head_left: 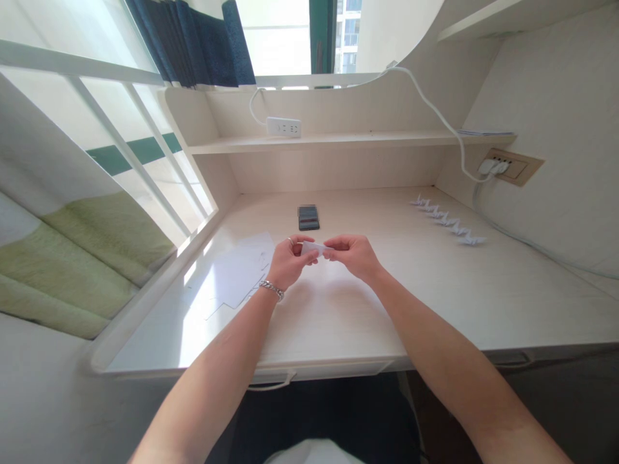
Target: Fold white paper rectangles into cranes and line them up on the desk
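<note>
A small folded piece of white paper [314,248] is held above the middle of the desk [435,303] between both hands. My left hand [289,263], with a ring and a metal bracelet on the wrist, pinches its left end. My right hand [352,254] pinches the right end with fingertips pressed together. Both hands hover a little above the desk surface.
Loose white paper sheets [236,274] lie left of the hands. A dark phone [308,218] rests behind them. A row of several folded paper cranes [449,221] lines the right back. A power strip [284,127] sits on the shelf; a cable [435,113] runs to a wall socket [507,166].
</note>
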A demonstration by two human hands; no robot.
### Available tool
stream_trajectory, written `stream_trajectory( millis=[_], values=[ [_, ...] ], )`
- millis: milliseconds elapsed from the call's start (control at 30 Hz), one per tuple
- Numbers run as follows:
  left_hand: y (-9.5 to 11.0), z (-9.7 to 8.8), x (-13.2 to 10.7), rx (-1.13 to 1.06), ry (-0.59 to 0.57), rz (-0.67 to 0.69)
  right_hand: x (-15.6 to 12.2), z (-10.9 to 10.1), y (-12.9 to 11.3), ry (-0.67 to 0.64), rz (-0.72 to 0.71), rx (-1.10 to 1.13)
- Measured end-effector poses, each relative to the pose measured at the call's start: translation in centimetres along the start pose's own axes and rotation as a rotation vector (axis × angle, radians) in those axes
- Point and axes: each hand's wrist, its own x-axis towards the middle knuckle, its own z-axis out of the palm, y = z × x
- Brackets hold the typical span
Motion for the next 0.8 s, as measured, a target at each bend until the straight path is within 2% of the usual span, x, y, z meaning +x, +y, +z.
stream_trajectory(
  millis=[233,533,633,733,800],
  values=[
    [0.12,-0.09,-0.07,0.011,-0.009,0.013,0.13,-0.01,-0.29,0.007,0.093,0.101],
    [0.26,-0.06,-0.05,0.004,-0.002,-0.005,0.13,-0.16,-0.55,-0.046,0.15,0.102],
    [0.37,-0.12,-0.06,0.016,0.017,-0.019,0.26,-0.51,-0.74,-0.02,0.181,0.122],
    [0.32,-0.22,-0.05,0.036,0.035,-0.027,0.47,-0.92,-0.62,0.042,0.162,0.114],
    [0.23,-0.25,-0.04,0.042,0.037,-0.029,0.54,-0.99,-0.36,0.035,0.12,0.068]
  ],
)
